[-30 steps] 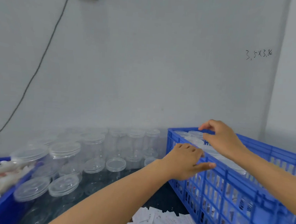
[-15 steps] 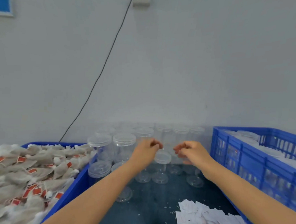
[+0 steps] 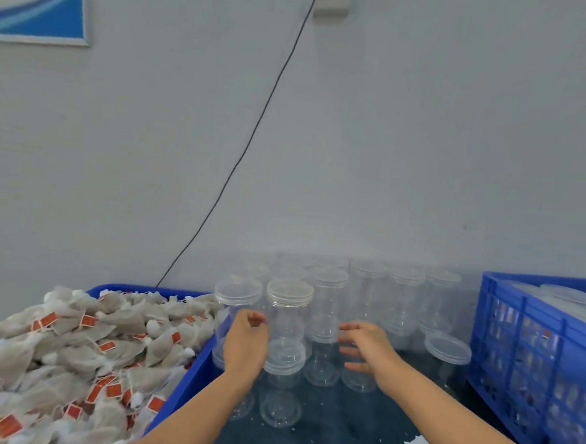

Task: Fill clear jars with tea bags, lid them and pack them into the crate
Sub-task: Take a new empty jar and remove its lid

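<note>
Behind blurred hands, clear jars overlapping indistinctly

Two hands, two blue crates, one wall socket (jars and tea bags too many to count)

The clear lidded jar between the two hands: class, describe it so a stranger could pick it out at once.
Start at the blue bin heaped with tea bags on the left, then move right to the cluster of clear plastic jars. The clear lidded jar stands in the front row, between the left hand and the right hand. It appears to stand stacked on another lidded jar.
</note>
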A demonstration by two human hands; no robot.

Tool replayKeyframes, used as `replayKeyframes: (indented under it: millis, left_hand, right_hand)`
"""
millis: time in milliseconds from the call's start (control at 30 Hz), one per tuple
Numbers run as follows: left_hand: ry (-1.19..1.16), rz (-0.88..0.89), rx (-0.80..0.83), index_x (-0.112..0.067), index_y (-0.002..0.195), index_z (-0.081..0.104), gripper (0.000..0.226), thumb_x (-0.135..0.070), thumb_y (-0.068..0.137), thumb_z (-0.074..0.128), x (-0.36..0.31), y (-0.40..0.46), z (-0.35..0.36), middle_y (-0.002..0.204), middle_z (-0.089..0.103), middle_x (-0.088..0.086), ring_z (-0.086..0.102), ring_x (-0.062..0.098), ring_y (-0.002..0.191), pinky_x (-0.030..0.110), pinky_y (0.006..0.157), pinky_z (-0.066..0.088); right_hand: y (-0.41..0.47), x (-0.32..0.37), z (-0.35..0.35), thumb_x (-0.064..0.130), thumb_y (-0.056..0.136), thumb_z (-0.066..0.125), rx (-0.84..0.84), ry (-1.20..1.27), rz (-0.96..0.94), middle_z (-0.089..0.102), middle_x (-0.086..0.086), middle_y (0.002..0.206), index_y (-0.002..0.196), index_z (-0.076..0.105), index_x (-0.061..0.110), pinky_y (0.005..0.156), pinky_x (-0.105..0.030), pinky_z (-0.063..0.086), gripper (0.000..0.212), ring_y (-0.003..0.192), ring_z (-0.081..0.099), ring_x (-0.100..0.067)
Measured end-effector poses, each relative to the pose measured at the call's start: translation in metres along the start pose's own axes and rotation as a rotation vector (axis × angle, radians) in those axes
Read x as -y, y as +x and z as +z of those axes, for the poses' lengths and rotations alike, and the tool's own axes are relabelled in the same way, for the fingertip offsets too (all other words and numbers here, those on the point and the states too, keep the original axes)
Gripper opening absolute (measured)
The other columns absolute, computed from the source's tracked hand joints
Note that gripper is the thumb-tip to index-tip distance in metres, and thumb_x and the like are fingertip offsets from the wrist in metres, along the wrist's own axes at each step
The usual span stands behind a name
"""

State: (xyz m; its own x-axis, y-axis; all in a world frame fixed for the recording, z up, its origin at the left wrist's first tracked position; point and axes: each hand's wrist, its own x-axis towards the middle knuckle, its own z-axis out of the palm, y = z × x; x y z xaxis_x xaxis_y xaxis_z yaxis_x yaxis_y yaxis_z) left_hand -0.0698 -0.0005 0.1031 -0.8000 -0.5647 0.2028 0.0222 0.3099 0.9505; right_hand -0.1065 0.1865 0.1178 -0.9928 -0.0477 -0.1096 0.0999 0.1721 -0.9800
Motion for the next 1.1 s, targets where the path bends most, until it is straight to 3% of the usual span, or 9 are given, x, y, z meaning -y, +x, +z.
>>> replayKeyframes:
  millis: [67, 233, 433, 533, 633, 733, 900, 1000, 1100]
  left_hand:
    - [-0.014, -0.006, 0.022, -0.015, 0.108, 0.053, 0.017, -0.004, 0.095, 0.048, 0.0, -0.001, 0.004, 0.102, 0.061, 0.004, 0.057, 0.011, 0.08, 0.016, 0.067, 0.049]
    - [0.151, 0.144, 0.157, -0.011, 0.141, 0.033, 0.056, -0.004, 0.09, 0.055, 0.004, -0.011, 0.022, 0.139, 0.045, 0.008, 0.056, 0.023, 0.114, 0.038, 0.098, 0.048]
    - [0.155, 0.086, 0.279, -0.017, 0.155, 0.003, 0.083, -0.012, 0.092, 0.057, -0.001, -0.013, 0.033, 0.16, 0.016, 0.007, 0.028, 0.026, 0.144, 0.041, 0.115, 0.031]
    - [0.134, 0.111, 0.294, -0.019, 0.155, 0.004, 0.083, -0.009, 0.091, 0.057, -0.002, -0.015, 0.033, 0.16, 0.016, 0.006, 0.024, 0.026, 0.145, 0.042, 0.116, 0.029]
    - [0.106, 0.168, 0.312, -0.02, 0.154, 0.008, 0.085, -0.007, 0.087, 0.059, -0.004, -0.018, 0.03, 0.159, 0.019, 0.004, 0.027, 0.023, 0.143, 0.041, 0.115, 0.032]
    - [0.09, 0.258, 0.304, -0.024, 0.152, 0.014, 0.085, -0.006, 0.084, 0.062, -0.007, -0.025, 0.024, 0.155, 0.026, 0.0, 0.033, 0.019, 0.139, 0.037, 0.113, 0.035]
    - [0.074, 0.396, 0.324, -0.029, 0.147, 0.024, 0.082, -0.019, 0.082, 0.073, -0.007, -0.044, 0.007, 0.144, 0.032, -0.007, 0.042, 0.011, 0.127, 0.033, 0.108, 0.042]
    - [0.11, 0.422, 0.362, -0.026, 0.143, 0.029, 0.079, -0.027, 0.079, 0.077, -0.002, -0.054, -0.003, 0.138, 0.032, -0.006, 0.045, 0.011, 0.123, 0.031, 0.107, 0.043]
    - [0.156, 0.395, 0.422, -0.025, 0.14, 0.033, 0.079, -0.033, 0.077, 0.079, 0.009, -0.065, -0.011, 0.133, 0.033, -0.005, 0.045, 0.01, 0.122, 0.027, 0.108, 0.04]
  right_hand:
    - [0.011, 0.005, 0.015, 0.005, 0.092, 0.05, 0.015, -0.015, -0.042, 0.057, -0.009, 0.119, 0.125, 0.054, 0.012, 0.092, -0.04, 0.047, 0.034, 0.108, 0.054, -0.022]
    - [0.026, 0.014, 0.048, -0.003, 0.084, 0.052, 0.137, -0.091, -0.167, 0.042, -0.006, 0.144, 0.142, 0.033, 0.015, 0.093, -0.029, 0.04, 0.064, 0.123, 0.046, -0.021]
    - [0.031, 0.011, 0.066, -0.006, 0.08, 0.053, 0.148, -0.064, -0.189, 0.043, -0.007, 0.137, 0.143, 0.023, 0.015, 0.087, -0.025, 0.044, 0.073, 0.115, 0.047, -0.02]
    - [0.027, 0.014, 0.063, -0.006, 0.081, 0.054, 0.137, -0.023, -0.194, 0.048, -0.008, 0.129, 0.139, 0.025, 0.013, 0.07, -0.018, 0.048, 0.068, 0.103, 0.052, -0.017]
    - [0.02, 0.018, 0.052, -0.001, 0.082, 0.059, 0.119, -0.04, -0.221, 0.043, -0.007, 0.138, 0.14, 0.024, 0.014, 0.085, -0.027, 0.045, 0.069, 0.115, 0.049, -0.02]
    - [0.009, 0.021, 0.038, 0.004, 0.083, 0.064, 0.114, -0.013, -0.254, 0.042, -0.002, 0.134, 0.139, 0.025, 0.018, 0.09, -0.029, 0.04, 0.069, 0.115, 0.046, -0.017]
    - [-0.019, 0.014, 0.016, 0.009, 0.08, 0.071, 0.146, 0.006, -0.258, 0.048, 0.0, 0.123, 0.13, 0.03, 0.024, 0.079, -0.028, 0.048, 0.066, 0.103, 0.051, -0.01]
    - [-0.037, 0.0, 0.008, 0.011, 0.079, 0.073, 0.204, 0.014, -0.237, 0.05, 0.003, 0.12, 0.13, 0.029, 0.031, 0.088, -0.039, 0.052, 0.07, 0.109, 0.051, -0.01]
    - [-0.053, -0.019, 0.006, 0.013, 0.078, 0.075, 0.261, -0.005, -0.208, 0.049, 0.006, 0.121, 0.129, 0.026, 0.035, 0.087, -0.041, 0.054, 0.074, 0.111, 0.051, -0.009]
